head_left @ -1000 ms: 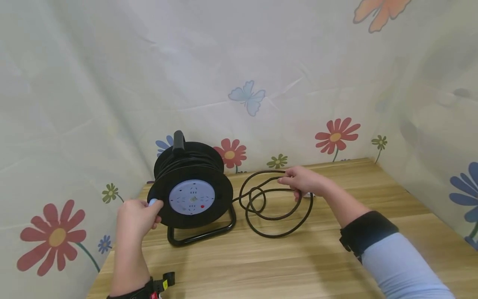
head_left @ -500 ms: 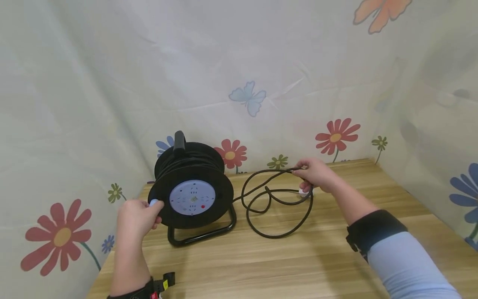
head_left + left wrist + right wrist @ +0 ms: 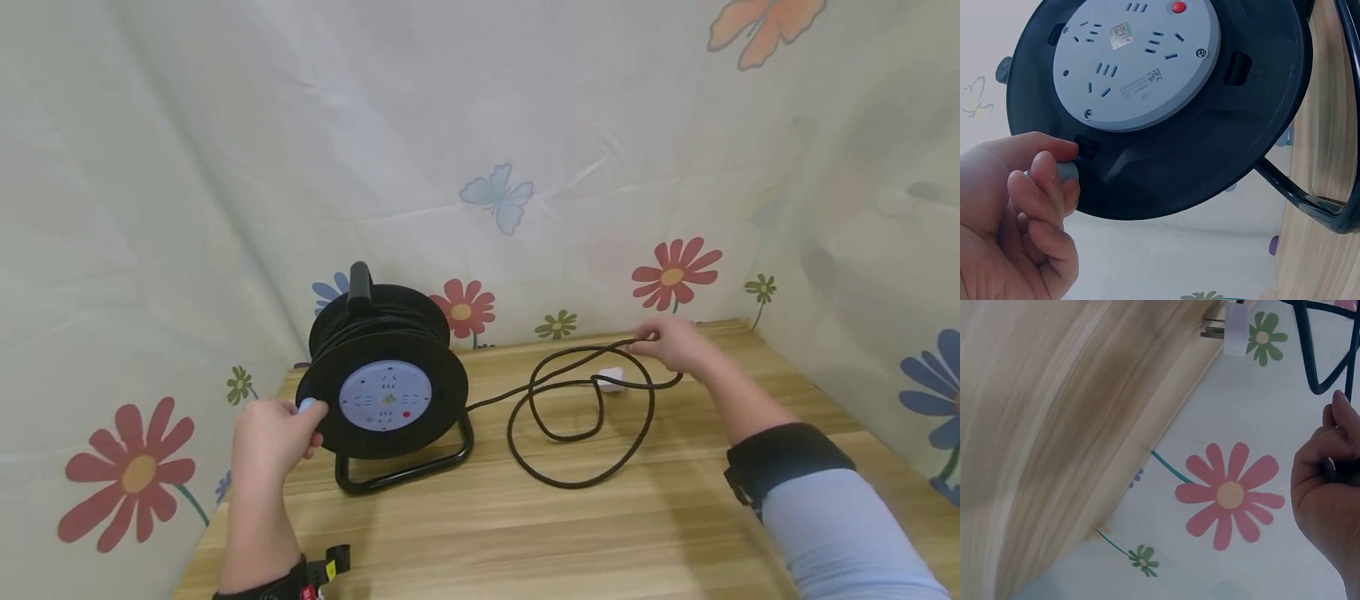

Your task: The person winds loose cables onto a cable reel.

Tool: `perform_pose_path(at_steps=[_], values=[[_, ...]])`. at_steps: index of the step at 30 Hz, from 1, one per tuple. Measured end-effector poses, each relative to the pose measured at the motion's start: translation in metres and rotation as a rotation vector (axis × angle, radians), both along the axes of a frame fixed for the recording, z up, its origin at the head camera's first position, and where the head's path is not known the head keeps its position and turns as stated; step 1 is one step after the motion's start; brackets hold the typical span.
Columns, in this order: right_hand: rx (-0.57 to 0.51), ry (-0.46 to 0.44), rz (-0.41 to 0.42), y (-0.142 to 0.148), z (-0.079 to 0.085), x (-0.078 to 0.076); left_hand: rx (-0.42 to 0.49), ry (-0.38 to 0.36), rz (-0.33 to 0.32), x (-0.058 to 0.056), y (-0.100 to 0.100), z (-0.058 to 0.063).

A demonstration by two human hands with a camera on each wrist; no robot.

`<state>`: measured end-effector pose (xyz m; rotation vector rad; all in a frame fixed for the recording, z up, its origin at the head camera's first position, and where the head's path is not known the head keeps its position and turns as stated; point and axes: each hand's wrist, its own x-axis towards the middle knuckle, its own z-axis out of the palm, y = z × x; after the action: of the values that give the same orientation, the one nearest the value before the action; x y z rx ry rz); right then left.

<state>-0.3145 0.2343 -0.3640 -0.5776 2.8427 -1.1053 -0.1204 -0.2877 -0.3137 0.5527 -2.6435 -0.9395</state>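
Observation:
A black cable reel point(image 3: 442, 375) stands on its tubular frame at the left of the table, its pale round socket panel point(image 3: 386, 396) facing forward. At the disc's lower left edge my left hand point(image 3: 273, 437) pinches the small light-blue crank knob point(image 3: 1067, 171) between thumb and fingers. Black cable runs from the reel to the right and lies in loose loops point(image 3: 577, 483). Beyond the loops, my right hand point(image 3: 675, 343) grips the cable near the table's back edge. The white plug point(image 3: 611, 377) lies among the loops; its metal pins show in the right wrist view.
The wood-grain table point(image 3: 525, 550) reaches back to a pale curtain point(image 3: 600, 125) printed with flowers and butterflies. More curtain closes in at the left and right sides. The reel's black carrying handle point(image 3: 360, 287) sticks up at its top.
My right hand has moved right with the cable, drawing the loops rightward and uncovering the plug. My left hand stays on the knob, and the reel has not visibly moved.

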Motion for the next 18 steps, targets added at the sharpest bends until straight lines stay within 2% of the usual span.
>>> perform_pose_path(at_steps=[4, 6, 8, 13, 16, 18], values=[[-0.204, -0.208, -0.063, 0.011, -0.001, 0.001, -0.001, -0.004, 0.001, 0.001, 0.0, 0.0], [-0.207, -0.226, -0.075, 0.016, 0.0, 0.001, -0.006, -0.005, 0.001, 0.001, 0.0, 0.0], [-0.103, -0.149, -0.075, 0.02, 0.001, -0.001, -0.011, -0.003, -0.001, 0.001, 0.0, 0.0], [0.237, 0.181, -0.099, 0.028, 0.002, -0.01, -0.005, 0.0, -0.001, 0.001, -0.001, 0.001], [0.319, 0.275, -0.115, 0.035, 0.002, -0.013, 0.001, -0.001, 0.002, 0.001, -0.001, 0.0], [0.336, 0.295, -0.128, 0.04, 0.002, -0.012, 0.005, 0.001, 0.001, 0.001, 0.0, 0.0]])
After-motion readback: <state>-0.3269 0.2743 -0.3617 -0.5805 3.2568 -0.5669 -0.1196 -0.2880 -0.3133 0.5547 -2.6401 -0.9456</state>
